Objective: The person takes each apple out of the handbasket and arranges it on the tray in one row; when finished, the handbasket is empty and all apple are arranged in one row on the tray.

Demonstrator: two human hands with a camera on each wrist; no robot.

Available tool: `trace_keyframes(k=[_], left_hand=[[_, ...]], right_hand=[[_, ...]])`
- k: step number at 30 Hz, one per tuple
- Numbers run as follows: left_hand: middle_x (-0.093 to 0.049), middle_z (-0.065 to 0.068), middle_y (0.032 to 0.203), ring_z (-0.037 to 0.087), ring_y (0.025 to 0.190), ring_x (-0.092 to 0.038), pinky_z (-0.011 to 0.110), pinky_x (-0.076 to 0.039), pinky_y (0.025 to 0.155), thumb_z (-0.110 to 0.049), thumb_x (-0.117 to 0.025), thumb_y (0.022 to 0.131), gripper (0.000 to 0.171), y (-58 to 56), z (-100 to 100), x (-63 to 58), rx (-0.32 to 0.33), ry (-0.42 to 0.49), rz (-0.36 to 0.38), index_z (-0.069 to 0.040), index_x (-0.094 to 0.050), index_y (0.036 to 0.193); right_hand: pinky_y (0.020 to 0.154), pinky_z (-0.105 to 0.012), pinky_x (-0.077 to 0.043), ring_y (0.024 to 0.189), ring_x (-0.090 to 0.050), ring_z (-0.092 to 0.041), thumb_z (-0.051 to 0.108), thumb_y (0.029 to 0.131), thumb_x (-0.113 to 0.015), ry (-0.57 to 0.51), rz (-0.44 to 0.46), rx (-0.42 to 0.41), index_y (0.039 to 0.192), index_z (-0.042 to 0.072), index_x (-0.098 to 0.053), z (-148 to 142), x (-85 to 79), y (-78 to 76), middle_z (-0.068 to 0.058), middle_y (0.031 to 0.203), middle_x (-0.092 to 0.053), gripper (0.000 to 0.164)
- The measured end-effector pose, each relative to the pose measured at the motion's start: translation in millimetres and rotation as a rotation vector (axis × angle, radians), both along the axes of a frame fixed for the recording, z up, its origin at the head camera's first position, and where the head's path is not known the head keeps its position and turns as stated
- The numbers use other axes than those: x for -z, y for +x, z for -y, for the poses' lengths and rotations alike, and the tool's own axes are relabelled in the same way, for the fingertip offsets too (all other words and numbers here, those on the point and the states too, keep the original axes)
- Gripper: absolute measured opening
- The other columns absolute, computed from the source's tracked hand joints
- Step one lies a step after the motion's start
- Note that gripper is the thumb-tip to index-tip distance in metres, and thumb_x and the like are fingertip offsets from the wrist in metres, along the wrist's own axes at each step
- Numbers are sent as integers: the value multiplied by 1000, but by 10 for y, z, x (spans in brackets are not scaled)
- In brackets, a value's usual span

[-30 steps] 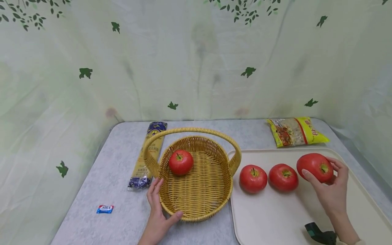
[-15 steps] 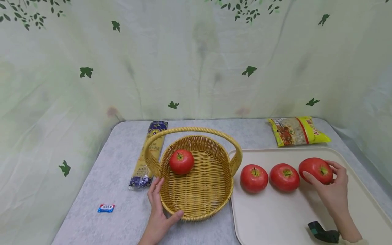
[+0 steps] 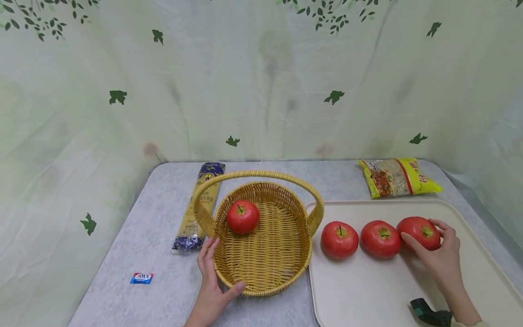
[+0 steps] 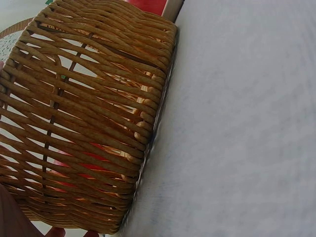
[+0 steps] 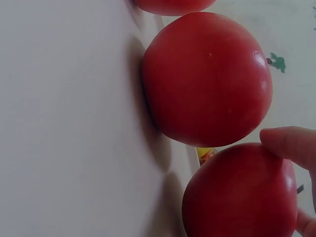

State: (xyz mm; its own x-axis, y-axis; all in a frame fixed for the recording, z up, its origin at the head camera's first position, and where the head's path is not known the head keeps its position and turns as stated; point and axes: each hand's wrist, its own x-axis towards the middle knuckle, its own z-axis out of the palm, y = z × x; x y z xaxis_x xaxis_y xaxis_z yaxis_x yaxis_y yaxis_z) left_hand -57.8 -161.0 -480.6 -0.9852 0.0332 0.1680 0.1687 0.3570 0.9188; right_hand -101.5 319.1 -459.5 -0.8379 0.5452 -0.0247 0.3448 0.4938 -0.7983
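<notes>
In the head view, the left hand (image 3: 209,290) spreads, fingers loosely extended, against the wicker basket (image 3: 265,259), which holds one red fruit (image 3: 243,217). The right hand (image 3: 444,254) pinches the rightmost fruit (image 3: 417,230) over the tray (image 3: 363,295), beside two others (image 3: 381,239).

The left wrist view shows the basket on the table (image 4: 237,118).

In the right wrist view, fingers (image 5: 291,144) touch the pinched fruit.

We've got red fruits (image 3: 339,240), cream tray (image 3: 359,295), golden woven basket (image 3: 265,263) and, there, yellow packet (image 3: 398,177) near the far right corner of our mottled grey tabletop (image 3: 110,295)!
</notes>
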Motion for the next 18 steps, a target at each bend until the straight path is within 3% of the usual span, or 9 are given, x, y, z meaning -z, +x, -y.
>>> trace_keyframes(k=[12, 18], left_hand=[[7, -6, 151, 28, 137, 5, 71, -10, 99, -14, -81, 71, 107, -18, -5, -7, 7, 4, -26, -23, -11, 152], [7, -8, 150, 29, 137, 7, 73, -9, 97, -14, -80, 73, 105, -9, -18, -6, -1, 21, -9, -24, -11, 151]], right_hand=[[85, -66, -41, 126, -22, -43, 33, 90, -63, 44, -12, -47, 146, 3, -16, -14, 44, 4, -27, 139, -22, 79], [79, -65, -44, 122, -22, -48, 37, 90, -62, 70, -1, -111, 145, 0, -16, -40, 41, -27, -31, 135, -21, 81]])
